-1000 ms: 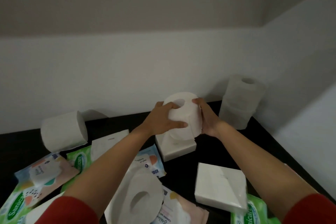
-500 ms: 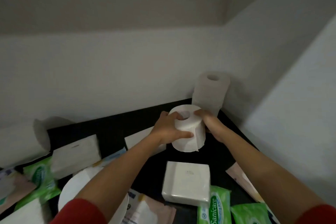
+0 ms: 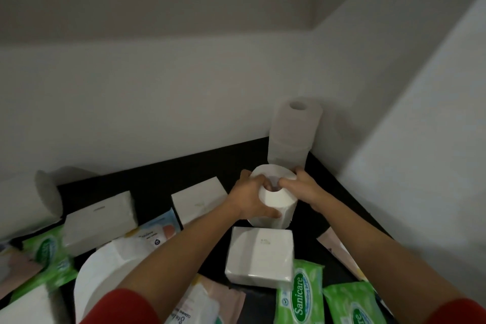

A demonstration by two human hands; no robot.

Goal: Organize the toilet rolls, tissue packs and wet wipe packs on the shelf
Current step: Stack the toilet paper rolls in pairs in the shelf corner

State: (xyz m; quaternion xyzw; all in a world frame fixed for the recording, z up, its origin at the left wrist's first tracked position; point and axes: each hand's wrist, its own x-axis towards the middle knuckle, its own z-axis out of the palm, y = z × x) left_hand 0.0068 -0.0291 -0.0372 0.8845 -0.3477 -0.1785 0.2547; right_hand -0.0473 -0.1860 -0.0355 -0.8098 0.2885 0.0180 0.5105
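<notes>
Black shelf (image 3: 184, 173): left hand (image 3: 249, 200) and right hand (image 3: 302, 189) grip one toilet roll (image 3: 278, 201) beside two stacked rolls (image 3: 294, 134), three tissue packs (image 3: 260, 255) (image 3: 200, 202) (image 3: 100, 218).

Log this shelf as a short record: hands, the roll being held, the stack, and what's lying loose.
Hands: left hand and right hand both grip one toilet roll, upright
Stack: stack of two rolls in the back right corner, behind it
Loose roll: roll on its side, far left
Tissue: tissue pack flat, just in front of the held roll
Wipes: green wet wipe packs along the front
</notes>
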